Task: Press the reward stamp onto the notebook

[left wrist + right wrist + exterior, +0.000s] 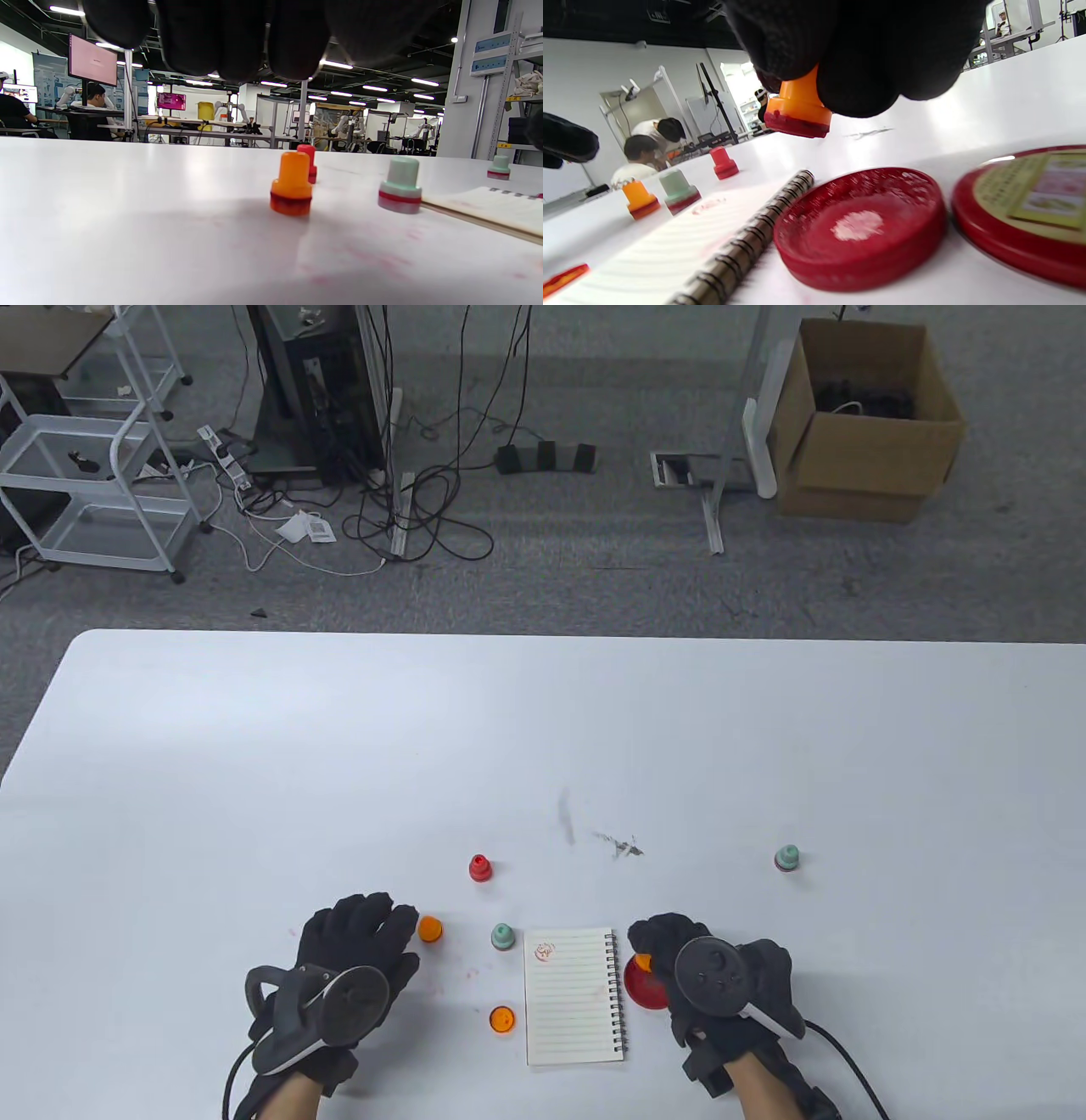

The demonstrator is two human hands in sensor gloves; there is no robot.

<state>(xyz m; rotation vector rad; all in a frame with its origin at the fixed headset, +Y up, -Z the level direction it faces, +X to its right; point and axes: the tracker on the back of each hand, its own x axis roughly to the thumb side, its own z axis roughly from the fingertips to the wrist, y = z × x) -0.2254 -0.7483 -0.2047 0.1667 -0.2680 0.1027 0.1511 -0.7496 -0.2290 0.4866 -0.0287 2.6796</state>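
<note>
The right hand [717,976] pinches an orange stamp [797,108] in the air just above the red ink pad [859,226], right beside the notebook [570,997] (one red mark is on it already), so pressing comes next.

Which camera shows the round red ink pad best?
The right wrist view: the round red ink pad lies open and close up, beside the spiral notebook, under the orange stamp held by the right hand. The table view shows only a red sliver beside that hand. The left wrist view misses it.
</note>
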